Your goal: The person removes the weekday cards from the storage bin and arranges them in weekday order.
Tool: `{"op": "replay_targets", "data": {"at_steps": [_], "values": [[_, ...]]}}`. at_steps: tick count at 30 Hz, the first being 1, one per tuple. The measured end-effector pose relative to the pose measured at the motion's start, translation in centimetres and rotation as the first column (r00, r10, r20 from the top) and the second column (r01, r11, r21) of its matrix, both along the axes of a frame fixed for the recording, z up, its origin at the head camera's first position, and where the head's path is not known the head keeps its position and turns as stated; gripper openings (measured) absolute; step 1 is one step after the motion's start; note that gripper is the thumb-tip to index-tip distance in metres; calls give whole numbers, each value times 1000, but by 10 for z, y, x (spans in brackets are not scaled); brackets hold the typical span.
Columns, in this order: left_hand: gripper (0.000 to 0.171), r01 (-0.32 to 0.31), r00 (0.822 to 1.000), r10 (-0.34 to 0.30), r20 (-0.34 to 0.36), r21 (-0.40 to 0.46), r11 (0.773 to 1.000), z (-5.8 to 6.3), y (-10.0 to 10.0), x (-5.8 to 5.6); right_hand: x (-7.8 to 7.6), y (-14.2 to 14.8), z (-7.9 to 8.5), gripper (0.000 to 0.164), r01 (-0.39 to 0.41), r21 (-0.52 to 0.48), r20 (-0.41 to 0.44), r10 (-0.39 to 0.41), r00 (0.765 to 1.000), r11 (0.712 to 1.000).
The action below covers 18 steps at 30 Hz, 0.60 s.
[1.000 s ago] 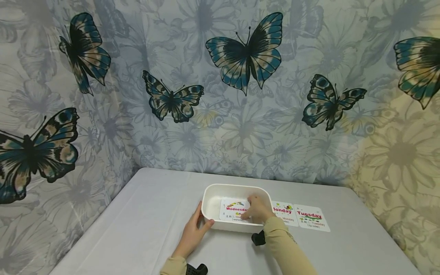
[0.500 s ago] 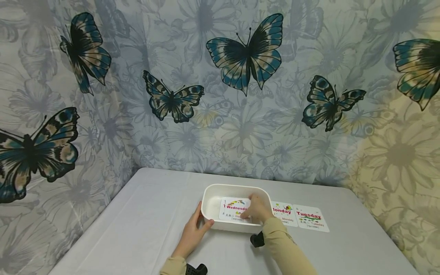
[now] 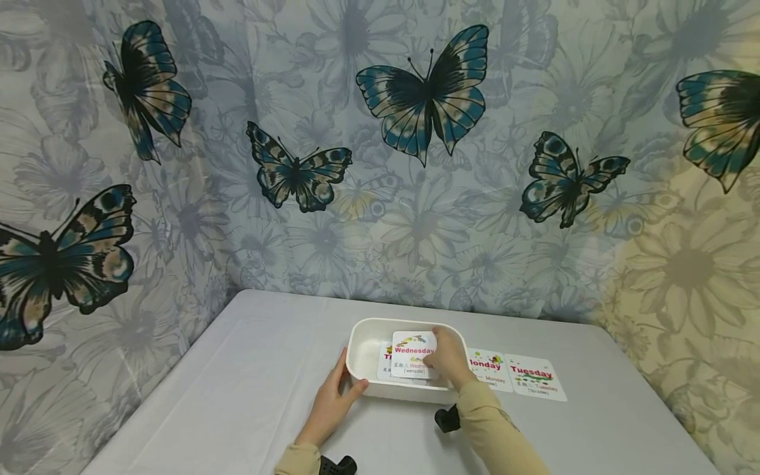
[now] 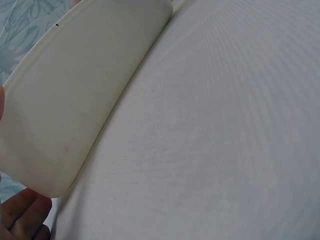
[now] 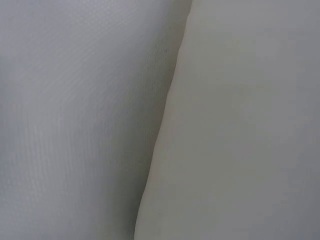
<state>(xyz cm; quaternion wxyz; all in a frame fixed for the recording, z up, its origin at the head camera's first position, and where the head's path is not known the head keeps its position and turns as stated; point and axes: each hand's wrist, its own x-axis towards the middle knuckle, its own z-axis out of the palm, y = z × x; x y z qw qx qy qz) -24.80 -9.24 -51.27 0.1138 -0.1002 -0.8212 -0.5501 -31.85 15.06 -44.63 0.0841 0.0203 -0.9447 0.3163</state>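
In the head view, a white rectangular plastic box [image 3: 404, 392] stands on the table. My left hand [image 3: 331, 400] grips its left end, thumb at the front corner and fingers along the end wall. In the left wrist view, fingers [image 4: 26, 214] touch the box's lower corner. Inside the box, my right hand [image 3: 450, 361] pinches the right edge of a Wednesday card [image 3: 408, 361], which is raised and faces me. Behind it lies another card [image 3: 384, 364], mostly covered, its red word starting with T. The right wrist view holds only the box wall [image 5: 235, 125] and cloth.
Right of the box, a Monday card [image 3: 491, 371] lies partly hidden behind the box and right hand. Next to it is a Tuesday card [image 3: 537, 379]. A white cloth covers the table [image 3: 237, 369]; a butterfly-patterned curtain [image 3: 415, 251] hangs behind.
The Wednesday card has come up and slightly right in my right hand, uncovering part of the card beneath. My left hand stays on the box.
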Motion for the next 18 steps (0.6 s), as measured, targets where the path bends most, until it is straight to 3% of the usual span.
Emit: {"op": "replay_targets", "data": {"at_steps": [6,10,18], "values": [[81,-7,1000,7,-4,11,1000,1,0,0,4,4,5,64,-53,-93,-92,45,995,994],[81,-7,1000,7,-9,15,1000,2,0,1,8,6,9,64,-75,-152,-78,64,995,985],[80,15,1000,-15,-9,20,1000,5,2,3,17,12,18,64,-20,-248,-71,3,997,969]]}}
